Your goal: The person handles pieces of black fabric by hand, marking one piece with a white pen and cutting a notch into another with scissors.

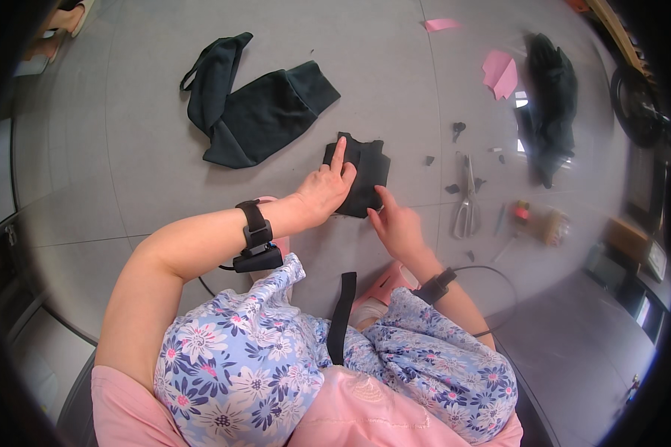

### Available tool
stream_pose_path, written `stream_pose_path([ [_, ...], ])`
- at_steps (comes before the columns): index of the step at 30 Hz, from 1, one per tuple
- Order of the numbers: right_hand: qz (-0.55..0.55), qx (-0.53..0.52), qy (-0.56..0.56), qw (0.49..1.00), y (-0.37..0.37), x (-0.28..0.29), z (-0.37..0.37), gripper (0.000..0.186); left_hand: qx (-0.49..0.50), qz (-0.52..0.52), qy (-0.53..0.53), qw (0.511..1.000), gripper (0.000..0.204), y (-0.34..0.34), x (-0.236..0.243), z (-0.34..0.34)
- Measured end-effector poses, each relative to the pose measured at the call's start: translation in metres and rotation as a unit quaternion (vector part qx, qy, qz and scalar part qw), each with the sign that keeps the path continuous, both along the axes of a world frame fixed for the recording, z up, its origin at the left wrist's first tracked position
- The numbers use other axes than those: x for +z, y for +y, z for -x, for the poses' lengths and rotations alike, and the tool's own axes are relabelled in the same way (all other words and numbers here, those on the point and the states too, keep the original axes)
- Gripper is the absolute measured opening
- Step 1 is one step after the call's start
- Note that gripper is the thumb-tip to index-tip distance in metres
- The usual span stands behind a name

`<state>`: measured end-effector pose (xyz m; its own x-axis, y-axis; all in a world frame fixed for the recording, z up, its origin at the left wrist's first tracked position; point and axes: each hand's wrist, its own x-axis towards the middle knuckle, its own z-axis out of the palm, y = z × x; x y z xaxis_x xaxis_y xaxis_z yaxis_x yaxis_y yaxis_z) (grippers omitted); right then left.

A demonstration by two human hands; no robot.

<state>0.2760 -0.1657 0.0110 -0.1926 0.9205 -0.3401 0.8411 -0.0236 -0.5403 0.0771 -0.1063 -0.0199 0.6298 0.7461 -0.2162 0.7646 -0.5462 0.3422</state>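
Keep the black cloth (365, 179) flat mid-frame: left hand (326, 190) loose on top, right hand (397, 223) (pinching? can't tell) at its edge.

No lettering, label, number or sign can be read anywhere. The pale motif (364, 388) on the pink shirt (335, 417) shows no legible characters. A dark mark (384, 281) on the pink footwear (371, 299) of the right foot is too small to make out. Toward the right rim, the blurred container (555, 227) and the red item (522, 212) beside it are too unclear to tell whether either carries print.
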Motion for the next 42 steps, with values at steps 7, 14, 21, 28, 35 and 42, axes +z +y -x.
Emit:
stream_pose_path([
  [7,-0.005,0.001,0.0,1.0,0.0,-0.002,-0.001,0.045,-0.021,-0.017,0.016,0.999,0.051,0.0,0.005,0.001],
  [14,-0.007,0.003,-0.004,1.0,0.002,-0.002,-0.001,0.045,-0.066,-0.029,0.057,0.996,0.065,0.001,0.012,0.006],
  [21,-0.006,0.002,-0.004,1.0,0.001,-0.005,-0.001,0.044,-0.063,-0.054,0.083,0.993,0.067,-0.001,0.014,0.008],
  [28,-0.008,-0.001,-0.005,1.0,0.0,-0.005,-0.002,0.043,-0.087,-0.073,0.101,0.988,0.063,0.003,0.021,0.008],
  [35,-0.011,-0.008,0.002,1.0,0.002,-0.003,-0.001,0.039,-0.09,-0.066,0.116,0.987,0.068,0.004,0.02,0.008],
  [42,0.014,-0.233,0.105,0.967,0.006,-0.016,-0.011,0.027,-0.057,-0.048,0.094,0.993,0.056,0.008,0.017,0.011],
])
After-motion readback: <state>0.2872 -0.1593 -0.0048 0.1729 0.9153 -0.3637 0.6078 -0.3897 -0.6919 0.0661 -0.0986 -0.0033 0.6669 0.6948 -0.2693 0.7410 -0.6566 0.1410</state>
